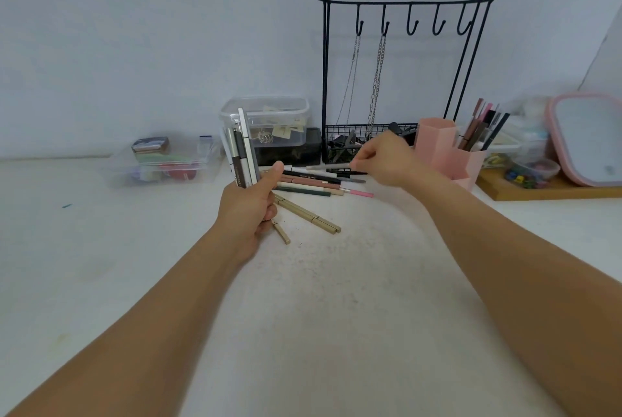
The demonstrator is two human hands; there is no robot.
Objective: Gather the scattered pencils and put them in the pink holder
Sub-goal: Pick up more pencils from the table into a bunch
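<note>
pencils lie in a loose pile on the white table, just in front of the wire basket of the black hook stand, with a few beige ones splayed nearer the person. the left hand grips an upright bundle of pencils, thumb pressed along its side. the right hand pinches one grey pencil by its end, held level just above the pile. the pink holder stands just right of that hand, with some pencils already upright in its farther compartment.

the step in hand looks like lifting one pencil out of the pile. to do it well, i would raise it straight up before swinging it, so its free end does not rake the others, then either pass it to the bundle or tip it point-down into the holder.

room is tight behind: the basket and the clear lidded box crowd the pile's far edge, and the holder sits close on the right beside a wooden tray. the near side of the table gives open space for drawing pencils toward the body.
</note>
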